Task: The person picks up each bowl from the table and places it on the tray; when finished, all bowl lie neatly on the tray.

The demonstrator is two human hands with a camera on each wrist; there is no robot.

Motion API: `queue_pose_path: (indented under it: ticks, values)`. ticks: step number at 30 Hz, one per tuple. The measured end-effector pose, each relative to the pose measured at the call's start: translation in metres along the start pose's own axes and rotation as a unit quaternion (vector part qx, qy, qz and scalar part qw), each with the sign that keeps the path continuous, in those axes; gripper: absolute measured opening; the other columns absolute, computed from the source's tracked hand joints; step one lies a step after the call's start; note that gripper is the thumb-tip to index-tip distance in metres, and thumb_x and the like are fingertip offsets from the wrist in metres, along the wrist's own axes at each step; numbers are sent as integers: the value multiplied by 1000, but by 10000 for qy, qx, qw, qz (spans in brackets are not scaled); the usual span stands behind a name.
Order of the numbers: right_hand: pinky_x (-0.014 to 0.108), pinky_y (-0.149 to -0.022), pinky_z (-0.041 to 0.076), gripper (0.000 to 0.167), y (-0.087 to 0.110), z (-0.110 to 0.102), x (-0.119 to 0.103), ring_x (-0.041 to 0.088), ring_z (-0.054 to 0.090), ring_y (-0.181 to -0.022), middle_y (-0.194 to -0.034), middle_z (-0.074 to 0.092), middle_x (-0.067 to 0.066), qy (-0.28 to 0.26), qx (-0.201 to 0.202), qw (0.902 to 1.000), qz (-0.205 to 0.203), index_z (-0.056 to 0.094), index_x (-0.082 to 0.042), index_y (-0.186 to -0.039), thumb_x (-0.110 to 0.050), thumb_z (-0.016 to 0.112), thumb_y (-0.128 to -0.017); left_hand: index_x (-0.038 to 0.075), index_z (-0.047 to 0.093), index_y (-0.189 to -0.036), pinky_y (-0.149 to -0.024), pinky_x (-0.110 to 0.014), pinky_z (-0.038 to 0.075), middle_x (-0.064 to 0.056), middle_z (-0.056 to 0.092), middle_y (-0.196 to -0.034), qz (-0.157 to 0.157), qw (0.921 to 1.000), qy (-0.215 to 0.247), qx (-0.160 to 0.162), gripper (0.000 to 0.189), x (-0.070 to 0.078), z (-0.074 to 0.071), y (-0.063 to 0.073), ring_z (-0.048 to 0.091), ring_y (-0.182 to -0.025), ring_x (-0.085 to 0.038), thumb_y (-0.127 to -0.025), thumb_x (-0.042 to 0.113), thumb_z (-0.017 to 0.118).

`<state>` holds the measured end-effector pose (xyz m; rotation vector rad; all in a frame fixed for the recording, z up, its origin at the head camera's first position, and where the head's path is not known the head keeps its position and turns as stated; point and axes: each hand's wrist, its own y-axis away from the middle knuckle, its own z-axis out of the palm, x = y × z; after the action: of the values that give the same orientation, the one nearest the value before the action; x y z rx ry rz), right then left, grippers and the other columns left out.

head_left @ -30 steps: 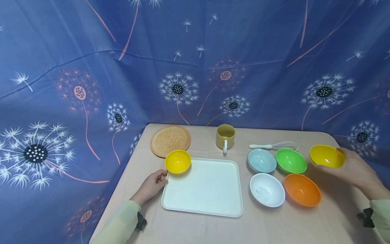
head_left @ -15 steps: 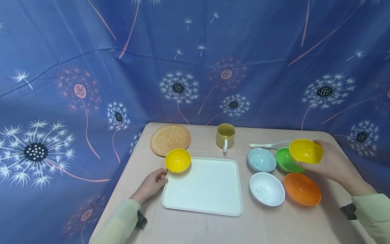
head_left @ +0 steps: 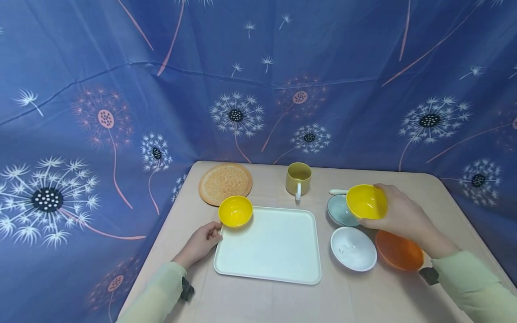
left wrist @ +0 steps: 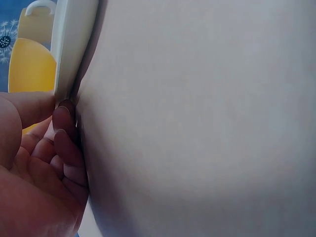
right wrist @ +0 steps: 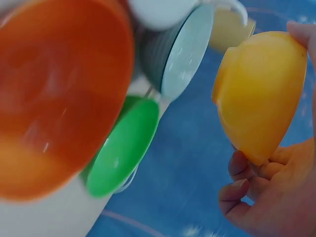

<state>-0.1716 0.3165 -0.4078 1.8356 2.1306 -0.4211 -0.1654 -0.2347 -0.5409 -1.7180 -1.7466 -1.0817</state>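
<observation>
My right hand (head_left: pixel 404 215) grips a yellow bowl (head_left: pixel 365 202) by its rim, thumb on one side and fingers on the other. In the right wrist view this raised bowl (right wrist: pixel 261 94) is seen from its outside, above the other bowls. At the left, my left hand (head_left: pixel 202 242) pinches the edge of a white rectangular tray (head_left: pixel 268 246). The left wrist view has the thumb and curled fingertips right at the tray's rim (left wrist: pixel 74 44). A second yellow bowl (head_left: pixel 235 211) sits over the tray's far left corner, close to those fingers.
Under and around the right arm stand a light blue bowl (head_left: pixel 339 211), a white bowl (head_left: pixel 353 249), an orange bowl (head_left: pixel 397 251) and a green bowl (right wrist: pixel 123 148). A whisk handle (head_left: pixel 337 192), a mustard mug (head_left: pixel 298 179) and a round pizza-like board (head_left: pixel 224 183) lie farther back.
My right hand has carried the yellow bowl leftward from the table's right side, past the green bowl to over the light blue one. The left hand and the tray have stayed put.
</observation>
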Motion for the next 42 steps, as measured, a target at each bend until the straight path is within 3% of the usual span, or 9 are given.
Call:
queue_pose_path:
  ticks: [12, 19, 23, 32, 36, 42]
  values:
    - [68, -93, 48, 124, -11, 51, -59, 40, 56, -119, -140, 55, 18, 177, 20, 9976, -671, 40, -3, -153, -75, 86, -64, 12, 67, -134, -69, -31, 42, -1, 55, -86, 33, 10000, 36, -31, 34, -2, -1, -2, 52, -80, -17, -100, 13, 71]
    - [59, -94, 51, 112, -19, 84, -94, 30, 58, -115, -136, 58, 9, 23, -5, 9912, -1326, 46, -8, -149, -59, 93, -61, 11, 67, -133, -69, -31, 42, 0, 56, -86, 73, 10000, 6, -30, 34, -3, -2, -3, 52, -79, -17, -100, 13, 71]
    - [53, -93, 52, 112, -21, 105, -121, 26, 60, -113, -133, 60, 7, 115, -109, 9865, -1632, 48, -6, -148, -62, 91, -61, 12, 67, -134, -70, -31, 42, 0, 56, -86, 75, 10000, -31, -34, 34, -4, -2, -3, 52, -80, -17, -100, 13, 70]
    - [55, -110, 39, 116, -15, 152, -178, 27, 52, -131, -148, 54, 5, -43, -1078, 9830, -1489, 43, -13, -155, -66, 87, -61, 13, 66, -134, -71, -30, 43, 0, 57, -88, 13, 10000, -25, -25, 34, -3, -2, -5, 53, -81, -17, -100, 14, 71]
    - [54, -108, 40, 113, -12, 172, -192, 21, 51, -127, -143, 54, 1, -107, -1301, 9782, -1613, 42, -15, -154, -66, 84, -63, 12, 66, -133, -72, -31, 43, 0, 56, -87, 80, 9999, -60, 4, 34, -5, -2, -7, 52, -81, -16, -100, 13, 71]
    - [48, -99, 43, 107, -10, 195, -207, 12, 50, -114, -132, 55, -9, -258, -1282, 9746, -1818, 43, -20, -150, -69, 83, -64, 11, 66, -132, -69, -28, 43, 0, 57, -85, 172, 9998, 6, -27, 33, -6, -2, -8, 53, -78, -16, -100, 12, 71]
